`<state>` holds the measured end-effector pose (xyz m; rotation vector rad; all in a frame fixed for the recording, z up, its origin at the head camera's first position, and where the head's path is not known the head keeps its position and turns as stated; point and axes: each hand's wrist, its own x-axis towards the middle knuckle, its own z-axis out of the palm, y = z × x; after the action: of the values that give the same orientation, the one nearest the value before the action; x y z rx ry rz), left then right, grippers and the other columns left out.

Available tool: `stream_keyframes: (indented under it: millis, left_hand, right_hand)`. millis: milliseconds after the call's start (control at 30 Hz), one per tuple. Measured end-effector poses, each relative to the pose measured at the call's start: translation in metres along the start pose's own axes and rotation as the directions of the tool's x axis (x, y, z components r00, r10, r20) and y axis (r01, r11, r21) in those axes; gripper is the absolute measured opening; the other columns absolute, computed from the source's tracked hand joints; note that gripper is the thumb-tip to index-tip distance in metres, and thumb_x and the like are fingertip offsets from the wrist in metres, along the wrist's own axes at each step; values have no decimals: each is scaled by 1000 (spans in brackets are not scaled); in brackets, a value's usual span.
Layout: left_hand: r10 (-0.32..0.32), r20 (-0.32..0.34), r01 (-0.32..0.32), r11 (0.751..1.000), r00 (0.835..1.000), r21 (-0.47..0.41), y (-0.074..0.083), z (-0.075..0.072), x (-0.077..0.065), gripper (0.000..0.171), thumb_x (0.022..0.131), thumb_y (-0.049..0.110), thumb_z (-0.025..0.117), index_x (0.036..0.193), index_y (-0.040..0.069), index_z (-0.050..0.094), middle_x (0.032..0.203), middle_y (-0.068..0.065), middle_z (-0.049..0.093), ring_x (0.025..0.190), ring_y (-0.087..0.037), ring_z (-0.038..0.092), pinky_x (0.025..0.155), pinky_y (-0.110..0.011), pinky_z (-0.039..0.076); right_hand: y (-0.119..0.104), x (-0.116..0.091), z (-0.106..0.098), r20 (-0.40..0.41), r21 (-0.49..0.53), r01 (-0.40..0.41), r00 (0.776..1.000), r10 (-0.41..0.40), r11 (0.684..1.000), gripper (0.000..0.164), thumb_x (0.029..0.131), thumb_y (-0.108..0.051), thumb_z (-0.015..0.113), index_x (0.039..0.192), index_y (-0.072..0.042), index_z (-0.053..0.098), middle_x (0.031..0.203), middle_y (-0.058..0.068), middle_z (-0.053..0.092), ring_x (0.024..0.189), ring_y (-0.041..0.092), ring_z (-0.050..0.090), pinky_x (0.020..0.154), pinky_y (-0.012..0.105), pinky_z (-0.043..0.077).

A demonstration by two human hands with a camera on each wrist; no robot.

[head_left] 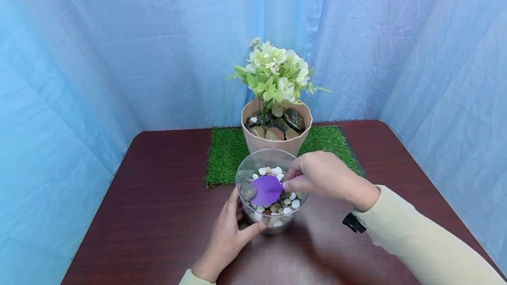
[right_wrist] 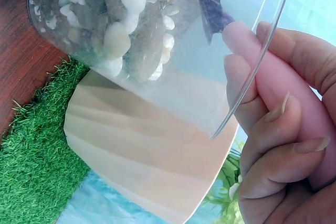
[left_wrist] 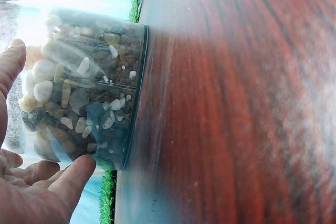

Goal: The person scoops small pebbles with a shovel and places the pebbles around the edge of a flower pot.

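Note:
My right hand (head_left: 325, 177) grips a small trowel with a purple blade (head_left: 267, 190) and a pink handle (right_wrist: 286, 80). The blade is inside the clear plastic container (head_left: 256, 162), over its stones. White pebbles (head_left: 295, 203) and a larger grey stone (head_left: 247, 192) lie there; the stone sits at the blade's left edge. Through the wall in the left wrist view, brown gravel (left_wrist: 123, 51) shows below the pebbles. My left hand (head_left: 227, 236) holds the container from the left and front, fingers on one side and thumb on the other.
Behind the container stands a beige pot (head_left: 273, 145) with river stones (head_left: 294, 119) and white artificial flowers (head_left: 279, 67). A green turf mat (head_left: 223, 157) lies beneath the pot on the dark wood table (head_left: 158, 201). Blue curtains (head_left: 178, 47) enclose the back and sides.

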<state>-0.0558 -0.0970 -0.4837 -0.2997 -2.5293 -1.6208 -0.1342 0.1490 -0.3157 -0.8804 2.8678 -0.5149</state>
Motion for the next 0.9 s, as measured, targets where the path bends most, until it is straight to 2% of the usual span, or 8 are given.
stream_keyframes:
  millis: [333,600,900]
  left_hand:
    - [5,7,-4,1000,1000,-15,0,0,1,114,81,45,89,168,24,19,157,-18,46,130,-32,63,105,-34,58]
    - [-2,5,2,1000,1000,-10,0,0,0,115,81,46,89,168,24,18,157,-19,46,130,-32,63,106,-34,58]
    - [-7,4,7,1000,1000,-3,0,0,0,118,81,46,89,169,20,15,159,-21,42,129,-32,63,106,-35,58]
  right_hand:
    - [13,-3,-1,24,112,-66,998,63,992,4,90,-39,80,86,-40,80,81,-27,70,75,3,62,64,27,54]
    - [17,-5,-3,11,153,-77,997,76,985,6,90,-41,80,83,-39,79,73,-24,68,71,7,60,60,28,52]
    - [20,-8,-7,-5,174,-99,995,102,980,7,90,-42,79,84,-39,79,75,-22,69,74,9,61,62,28,52]
